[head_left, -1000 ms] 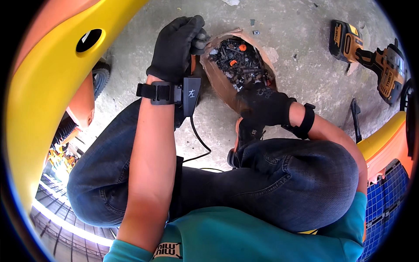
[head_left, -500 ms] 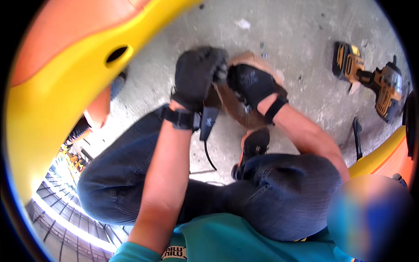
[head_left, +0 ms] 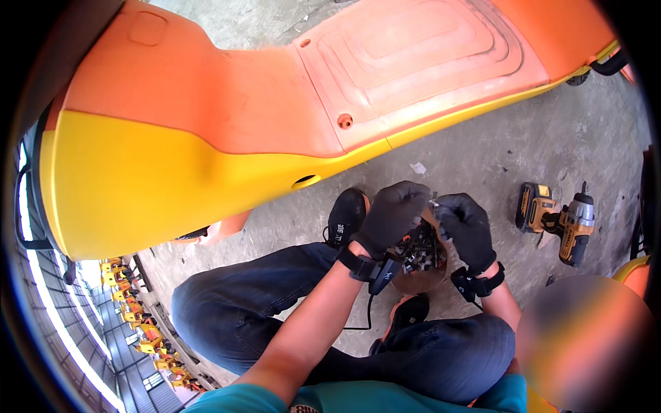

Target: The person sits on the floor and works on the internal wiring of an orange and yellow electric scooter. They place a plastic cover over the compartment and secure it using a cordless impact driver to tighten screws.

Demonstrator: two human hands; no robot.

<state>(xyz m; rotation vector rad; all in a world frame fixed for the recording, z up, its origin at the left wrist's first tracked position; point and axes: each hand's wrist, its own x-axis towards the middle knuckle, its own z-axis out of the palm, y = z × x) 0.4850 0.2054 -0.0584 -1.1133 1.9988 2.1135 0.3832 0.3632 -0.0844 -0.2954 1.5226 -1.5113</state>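
My left hand (head_left: 394, 219), in a black glove, is closed just left of a brown container (head_left: 421, 283). Small dark and metallic hardware pieces (head_left: 420, 251) fill that container, which stands on the floor between my feet. My right hand (head_left: 470, 230), also black-gloved, is closed above the container's right side. A small silvery metal piece (head_left: 434, 203) shows at the right fingertips, close to the left fingers; its exact kind is too small to make out. Whatever the left fingers hold is hidden from view.
A cordless impact wrench (head_left: 561, 219) lies on the concrete floor to the right. A large orange and yellow plastic vehicle body (head_left: 261, 131) stretches across the far side. Another orange and yellow body edges in at the right. Several yellow vehicles (head_left: 148, 330) line up far left.
Both hands were blurred at the brown container; now they are raised close together over it, with a small metal piece between them. My view has tilted up, showing more of the vehicle body.
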